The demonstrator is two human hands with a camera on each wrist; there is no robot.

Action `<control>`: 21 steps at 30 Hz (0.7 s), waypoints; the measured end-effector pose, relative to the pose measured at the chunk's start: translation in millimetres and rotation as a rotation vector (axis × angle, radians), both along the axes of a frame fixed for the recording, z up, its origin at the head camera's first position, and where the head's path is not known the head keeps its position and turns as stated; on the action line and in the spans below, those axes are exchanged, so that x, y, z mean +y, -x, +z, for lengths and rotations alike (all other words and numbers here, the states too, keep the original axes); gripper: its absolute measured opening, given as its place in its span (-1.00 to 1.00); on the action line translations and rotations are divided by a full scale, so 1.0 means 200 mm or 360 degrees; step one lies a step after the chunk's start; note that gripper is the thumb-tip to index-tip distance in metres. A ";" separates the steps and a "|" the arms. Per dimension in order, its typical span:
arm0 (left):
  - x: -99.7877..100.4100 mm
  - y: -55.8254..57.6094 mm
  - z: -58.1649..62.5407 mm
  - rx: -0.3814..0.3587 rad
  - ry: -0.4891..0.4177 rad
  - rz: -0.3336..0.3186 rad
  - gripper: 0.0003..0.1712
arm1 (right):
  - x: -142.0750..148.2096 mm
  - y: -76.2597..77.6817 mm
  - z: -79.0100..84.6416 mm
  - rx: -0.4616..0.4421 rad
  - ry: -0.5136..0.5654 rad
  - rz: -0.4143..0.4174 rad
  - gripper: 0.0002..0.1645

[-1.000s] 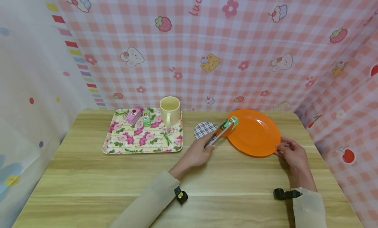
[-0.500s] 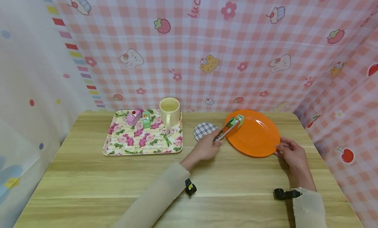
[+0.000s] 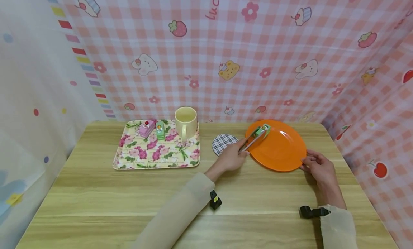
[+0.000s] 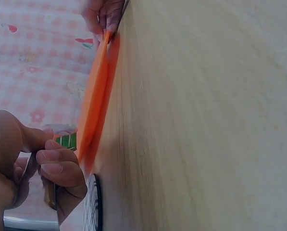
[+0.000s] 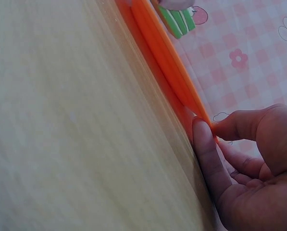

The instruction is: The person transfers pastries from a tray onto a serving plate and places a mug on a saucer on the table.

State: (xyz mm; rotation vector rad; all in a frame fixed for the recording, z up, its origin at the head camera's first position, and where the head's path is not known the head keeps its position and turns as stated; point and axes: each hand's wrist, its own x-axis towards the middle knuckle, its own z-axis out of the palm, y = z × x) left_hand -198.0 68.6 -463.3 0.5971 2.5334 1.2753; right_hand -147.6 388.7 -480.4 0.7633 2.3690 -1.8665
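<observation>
My left hand [image 3: 229, 158] grips metal tongs [image 3: 251, 140], whose tips pinch a small green toy cake slice [image 3: 266, 129] over the left part of an orange plate [image 3: 280, 152]. In the right wrist view the green and white layered side of the cake slice [image 5: 180, 20] shows just above the plate's edge. My right hand [image 3: 320, 169] pinches the plate's right rim between thumb and fingers, with a finger underneath, as the right wrist view shows. From the left wrist, the bent end of the tongs [image 4: 31, 224] sticks out behind the fingers.
A floral tray [image 3: 129, 161] at the left bears a pink cake slice [image 3: 146, 130], another green cake slice [image 3: 160, 131] and a pale yellow mug [image 3: 186, 124]. A round checked coaster [image 3: 222, 143] lies left of the plate, partly behind my left hand. Patterned cloth hangs at the back and sides.
My left hand has moved right and slightly up, carrying the cake slice in the tongs from the plate's left edge further over the plate. The right hand and plate stay put.
</observation>
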 end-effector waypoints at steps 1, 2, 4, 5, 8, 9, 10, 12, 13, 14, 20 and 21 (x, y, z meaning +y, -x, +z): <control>0.00 0.00 0.00 -0.0010 0.0004 0.0003 -0.33 | 0.00 0.00 0.00 0.0000 -0.0018 0.0009 -0.33; 0.01 0.00 0.00 -0.0014 0.0005 0.0003 -0.33 | 0.00 0.00 0.00 0.0000 -0.0033 0.0014 -0.32; 0.01 0.00 0.00 -0.0027 0.0009 0.0008 -0.32 | 0.00 0.00 0.00 0.0000 -0.0063 0.0023 -0.31; 0.01 0.00 0.00 -0.0035 0.0010 0.0009 -0.32 | 0.00 0.00 0.00 0.0000 -0.0075 0.0026 -0.32; 0.02 0.00 0.00 -0.0037 0.0026 0.0016 -0.31 | 0.00 0.00 0.00 -0.0004 -0.0076 0.0020 -0.32; 0.03 0.00 0.00 -0.0038 0.0034 0.0021 -0.31 | 0.00 0.00 0.00 -0.0004 -0.0074 0.0019 -0.32; 0.03 0.00 0.00 -0.0040 0.0041 0.0024 -0.30 | -0.01 0.00 0.00 -0.0005 -0.0072 0.0020 -0.32; 0.03 0.00 0.00 -0.0046 0.0050 0.0027 -0.30 | -0.01 0.00 0.00 -0.0011 -0.0067 0.0019 -0.32; 0.03 0.00 0.00 -0.0047 0.0052 0.0029 -0.30 | -0.01 0.00 0.00 -0.0014 -0.0065 0.0018 -0.31; 0.03 0.00 0.00 -0.0050 0.0050 0.0029 -0.30 | 0.00 0.00 0.00 -0.0017 -0.0064 0.0015 -0.31; 0.03 0.00 0.00 -0.0066 0.0059 0.0017 -0.28 | 0.00 0.00 0.00 -0.0027 -0.0048 0.0003 -0.30; 0.03 0.00 0.00 -0.0070 0.0060 0.0017 -0.27 | 0.00 0.00 0.00 -0.0026 -0.0046 0.0002 -0.30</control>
